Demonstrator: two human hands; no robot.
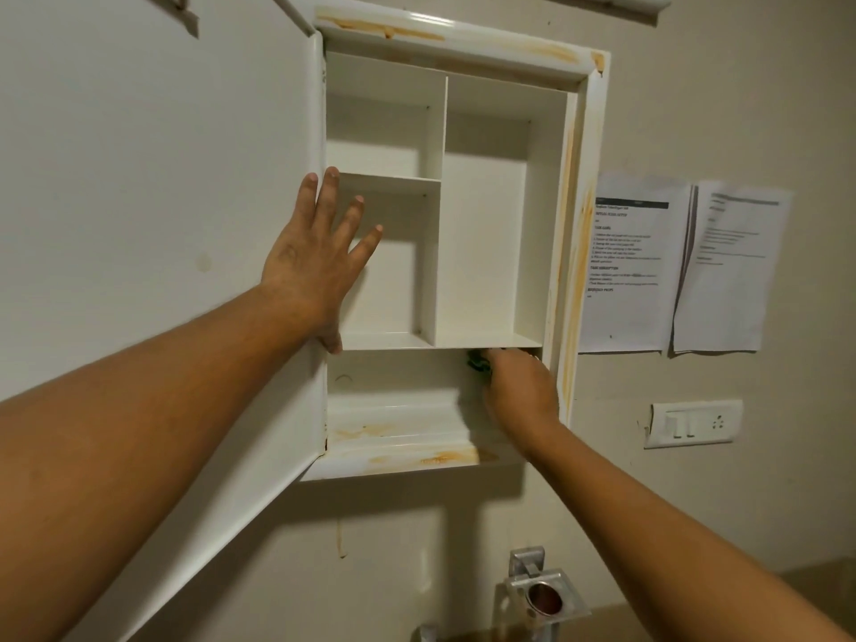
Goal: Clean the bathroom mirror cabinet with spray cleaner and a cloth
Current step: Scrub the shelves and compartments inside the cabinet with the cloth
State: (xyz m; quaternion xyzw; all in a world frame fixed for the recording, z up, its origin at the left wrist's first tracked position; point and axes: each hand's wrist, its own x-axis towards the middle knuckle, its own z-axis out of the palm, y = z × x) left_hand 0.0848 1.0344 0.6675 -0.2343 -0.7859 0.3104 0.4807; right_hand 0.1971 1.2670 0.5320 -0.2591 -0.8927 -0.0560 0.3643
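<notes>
Right grip [519, 386] is up inside the white plastic wall cabinet [574, 224], in the wide bottom compartment, fingers bunched on a small dark green cloth [476, 362]. Only a scrap of the cloth shows past the fingertips, and it's tucked high against the underside of the shelf above, toward the compartment's right rear corner. The back of the hand faces us and hides how the fingers wrap it.

Over to the left grip [315, 266]: wide open, fingers straight and spread, holding nothing. The palm lies at the hinge edge where the white cabinet door [162, 178] meets the frame, fingers fanned across the front of the middle-left compartment, thumb down by the left end of the long shelf. The door is swung fully out to the left.

Orange-brown streaks mark the cabinet's top rail, its right rail and the bottom ledge. On the wall to the right hang two printed paper sheets [630, 266], with a white switch plate [695, 424] below them. A square metal holder [542, 595] sticks out of the wall beneath the cabinet.
</notes>
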